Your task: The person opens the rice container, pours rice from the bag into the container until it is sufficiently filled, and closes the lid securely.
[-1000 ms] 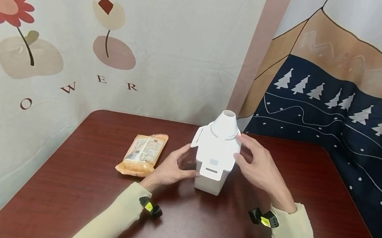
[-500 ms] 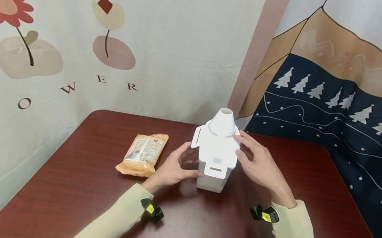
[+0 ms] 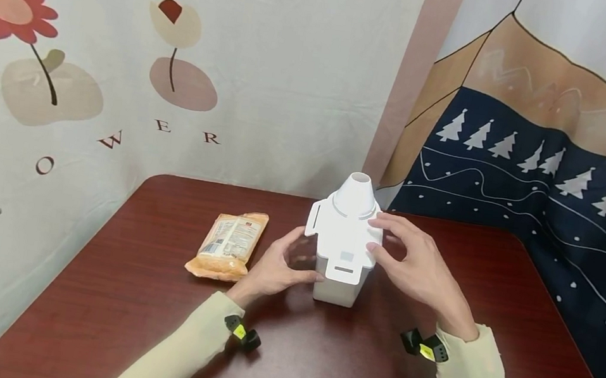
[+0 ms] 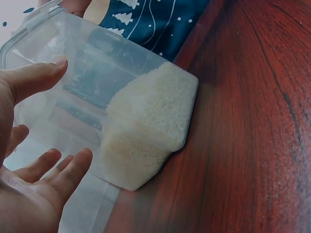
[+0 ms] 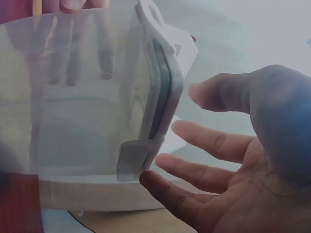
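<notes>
A clear plastic storage container (image 4: 82,92) with white, rice-like grains (image 4: 150,107) in its bottom stands upright on the table. Its white lid (image 3: 339,235) carries a cone-shaped spout (image 3: 356,196). The front flap (image 3: 343,272) and left flap (image 3: 313,217) stick outward from the lid. My left hand (image 3: 275,271) is at the container's left side, thumb toward the near face and fingers loosely spread along the wall. From the right, my right hand (image 3: 419,265) reaches the lid's edge with extended fingertips. In the right wrist view, its fingers (image 5: 214,141) spread beside the lid's rim.
An orange-and-white food packet (image 3: 228,245) lies left of the container, close to my left hand. The dark red wooden table (image 3: 302,368) runs back to a printed fabric backdrop (image 3: 293,85). A small black wrist camera (image 3: 425,345) sits on each sleeve.
The container has turned slightly, its front flap now a little further right and its base slightly farther back. My right hand's fingertips have shifted slightly left over the lid. The packet has stayed put.
</notes>
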`<act>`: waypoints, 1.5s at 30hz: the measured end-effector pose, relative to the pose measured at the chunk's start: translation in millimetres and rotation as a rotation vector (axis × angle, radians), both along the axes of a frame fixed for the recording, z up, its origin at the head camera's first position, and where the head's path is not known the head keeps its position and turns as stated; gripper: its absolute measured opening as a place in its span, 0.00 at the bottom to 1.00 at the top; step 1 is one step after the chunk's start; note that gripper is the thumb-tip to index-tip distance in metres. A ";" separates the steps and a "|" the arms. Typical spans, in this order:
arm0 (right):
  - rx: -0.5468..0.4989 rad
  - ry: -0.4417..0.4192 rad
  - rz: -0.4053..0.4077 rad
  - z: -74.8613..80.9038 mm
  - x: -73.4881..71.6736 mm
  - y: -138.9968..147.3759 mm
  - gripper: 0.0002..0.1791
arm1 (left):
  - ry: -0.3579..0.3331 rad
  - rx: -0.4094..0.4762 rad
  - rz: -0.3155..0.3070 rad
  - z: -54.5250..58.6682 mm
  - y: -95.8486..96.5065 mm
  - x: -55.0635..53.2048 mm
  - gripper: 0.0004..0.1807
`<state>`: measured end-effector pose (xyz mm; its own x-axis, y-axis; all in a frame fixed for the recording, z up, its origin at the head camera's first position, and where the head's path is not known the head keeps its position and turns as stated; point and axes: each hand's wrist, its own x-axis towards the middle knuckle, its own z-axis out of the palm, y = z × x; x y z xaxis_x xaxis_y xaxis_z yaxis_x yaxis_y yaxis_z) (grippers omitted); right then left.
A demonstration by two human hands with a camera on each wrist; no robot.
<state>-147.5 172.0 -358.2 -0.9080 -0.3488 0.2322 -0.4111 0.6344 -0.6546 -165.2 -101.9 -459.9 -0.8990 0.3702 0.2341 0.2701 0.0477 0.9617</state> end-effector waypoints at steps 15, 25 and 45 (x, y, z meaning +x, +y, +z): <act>0.033 0.167 0.089 5.5 11.0 -6.9 0.30 | 0.003 -0.005 0.005 -2.3 -0.3 -1.1 0.46; 0.106 0.211 0.143 3.7 14.3 -11.3 0.31 | 0.001 -0.021 0.004 -1.9 -0.4 -1.5 0.47; 0.176 0.276 0.148 -1.8 17.1 -18.9 0.31 | 0.003 0.011 0.000 -2.4 0.4 -1.8 0.46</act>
